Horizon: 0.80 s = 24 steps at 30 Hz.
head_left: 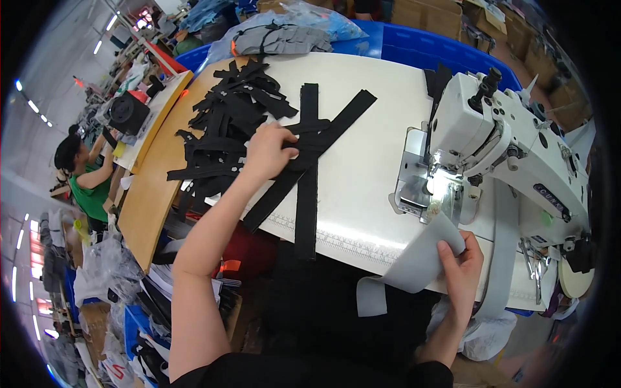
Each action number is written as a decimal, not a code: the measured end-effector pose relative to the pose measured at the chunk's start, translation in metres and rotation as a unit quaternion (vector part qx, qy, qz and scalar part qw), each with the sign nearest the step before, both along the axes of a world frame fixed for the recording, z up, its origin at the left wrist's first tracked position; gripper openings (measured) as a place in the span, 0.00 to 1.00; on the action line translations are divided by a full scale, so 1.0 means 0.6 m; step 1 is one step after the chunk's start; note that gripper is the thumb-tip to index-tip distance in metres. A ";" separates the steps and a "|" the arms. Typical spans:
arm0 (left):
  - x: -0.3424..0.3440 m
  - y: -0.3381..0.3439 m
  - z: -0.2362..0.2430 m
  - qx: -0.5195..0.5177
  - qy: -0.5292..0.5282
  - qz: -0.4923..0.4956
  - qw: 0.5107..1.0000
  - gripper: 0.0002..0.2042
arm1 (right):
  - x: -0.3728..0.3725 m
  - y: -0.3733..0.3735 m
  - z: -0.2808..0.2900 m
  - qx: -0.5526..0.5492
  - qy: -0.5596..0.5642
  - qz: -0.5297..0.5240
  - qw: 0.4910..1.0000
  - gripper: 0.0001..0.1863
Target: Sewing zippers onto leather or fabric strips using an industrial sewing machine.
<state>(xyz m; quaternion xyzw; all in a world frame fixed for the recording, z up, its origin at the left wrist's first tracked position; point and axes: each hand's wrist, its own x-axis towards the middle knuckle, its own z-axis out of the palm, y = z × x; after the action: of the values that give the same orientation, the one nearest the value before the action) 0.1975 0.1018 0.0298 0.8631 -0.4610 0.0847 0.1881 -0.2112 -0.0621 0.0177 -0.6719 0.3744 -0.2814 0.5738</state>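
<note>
My left hand (268, 152) is at the right edge of a heap of black fabric strips (226, 119). Its thumb and fingers are closed round the end of one black strip (307, 127); the exact grip is partly hidden. Longer black strips (306, 207) lie crossed beside it on the white table. At the table's front edge, my right hand (462, 262) pinches a wide grey fabric strip (424, 255) between thumb and fingers. One end of that grey strip hangs curled over the edge; its other end reaches up near the lit needle area of a white sewing machine (511, 136).
Another grey band (502, 252) runs down off the table right of my right hand. Scissors-like metal tools (535, 268) lie near the machine. A blue bin (414, 45) stands behind the table, with a bundled grey bag (284, 40) nearby. Far left, a person in green (90, 187) works.
</note>
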 end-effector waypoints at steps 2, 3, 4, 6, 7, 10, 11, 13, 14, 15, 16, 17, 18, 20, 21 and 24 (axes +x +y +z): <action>0.016 0.008 0.014 0.058 0.082 0.010 0.995 0.10 | 0.003 -0.002 0.000 -0.005 0.001 -0.008 1.000 0.09; 0.020 0.007 0.004 0.059 0.082 0.008 0.995 0.10 | 0.002 -0.005 -0.001 0.001 0.008 0.001 1.000 0.10; 0.021 0.007 -0.003 -0.023 0.045 -0.020 0.999 0.10 | 0.001 -0.006 -0.001 0.006 0.013 0.011 1.000 0.11; 0.022 0.013 -0.011 -0.105 0.005 -0.046 0.993 0.10 | 0.002 -0.003 0.004 0.012 0.008 0.015 1.000 0.11; 0.008 0.004 -0.006 -0.221 0.092 -0.030 0.971 0.09 | -0.001 -0.001 0.006 0.018 0.006 0.013 1.000 0.10; -0.051 -0.018 0.039 -0.354 0.239 0.009 0.904 0.07 | -0.006 0.010 0.022 0.060 -0.002 0.031 0.998 0.09; -0.074 -0.030 0.047 -0.381 0.307 -0.014 0.872 0.06 | -0.005 0.014 0.019 0.062 0.002 0.026 0.998 0.09; -0.108 -0.039 0.052 -0.352 0.350 -0.105 0.862 0.04 | 0.003 0.024 0.014 -0.147 -0.045 0.084 0.985 0.09; -0.126 -0.041 0.057 -0.285 0.271 -0.179 0.902 0.03 | 0.009 0.031 0.020 -0.147 -0.040 0.078 0.985 0.09; -0.149 -0.037 0.061 -0.248 0.294 -0.204 0.901 0.03 | 0.024 0.041 0.025 -0.157 -0.067 0.101 0.980 0.08; -0.170 -0.033 0.062 -0.208 0.334 -0.202 0.897 0.04 | 0.036 0.051 0.028 -0.165 -0.094 0.124 0.974 0.08; -0.185 -0.036 0.056 -0.182 0.236 -0.271 0.915 0.07 | 0.046 0.057 0.029 -0.166 -0.091 0.122 0.974 0.08; -0.211 -0.034 0.052 -0.153 0.234 -0.291 0.915 0.09 | 0.057 0.063 0.025 -0.200 -0.104 0.137 0.965 0.08; -0.247 -0.030 0.031 -0.115 0.273 -0.313 0.902 0.10 | 0.073 0.074 0.030 -0.249 -0.100 0.160 0.950 0.09; -0.263 -0.026 0.029 -0.108 0.318 -0.302 0.892 0.10 | 0.076 0.076 0.024 -0.278 -0.080 0.145 0.946 0.09; -0.281 -0.008 0.031 -0.107 0.403 -0.248 0.875 0.04 | 0.076 0.086 0.005 -0.275 -0.038 0.092 0.956 0.09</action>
<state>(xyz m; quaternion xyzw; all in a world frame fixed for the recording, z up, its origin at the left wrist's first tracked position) 0.0287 0.0970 0.0483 0.6543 -0.5326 -0.2705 0.4638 -0.1654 -0.0108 0.0205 -0.8240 0.1970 -0.3454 0.4037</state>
